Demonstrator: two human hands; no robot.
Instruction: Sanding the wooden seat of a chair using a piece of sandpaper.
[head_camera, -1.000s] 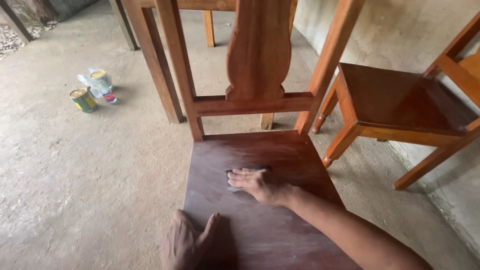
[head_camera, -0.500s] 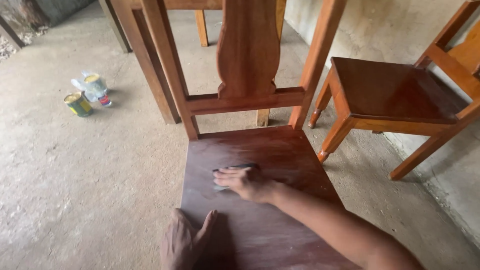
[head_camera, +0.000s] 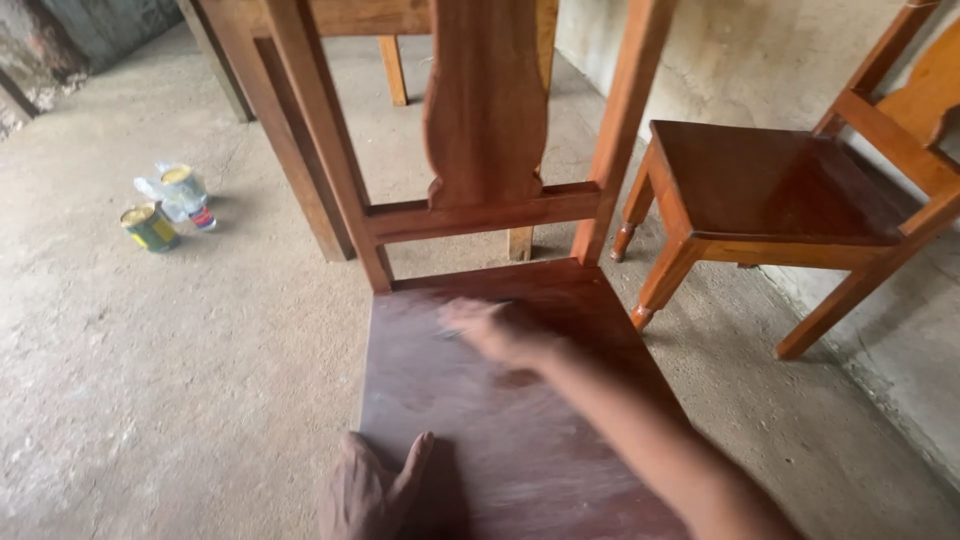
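A brown wooden chair stands in front of me, its dark seat (head_camera: 440, 400) dusty and dull in patches. My left hand (head_camera: 368, 490) lies flat on the seat's near left corner, fingers spread. My right hand (head_camera: 490, 328) is blurred with motion over the back part of the seat, close to the backrest (head_camera: 487, 110). It presses on a small dark sanding pad that is almost hidden under the fingers.
A second wooden chair (head_camera: 780, 190) stands to the right by a stained wall. Behind the backrest are wooden table legs (head_camera: 300, 150). On the concrete floor at the left sit two small tins (head_camera: 150, 227) and a plastic bottle (head_camera: 195, 205).
My right hand has slid with the pad from the seat's middle toward the backrest and is now blurred. The left hand has stayed put. The view shifted slightly.
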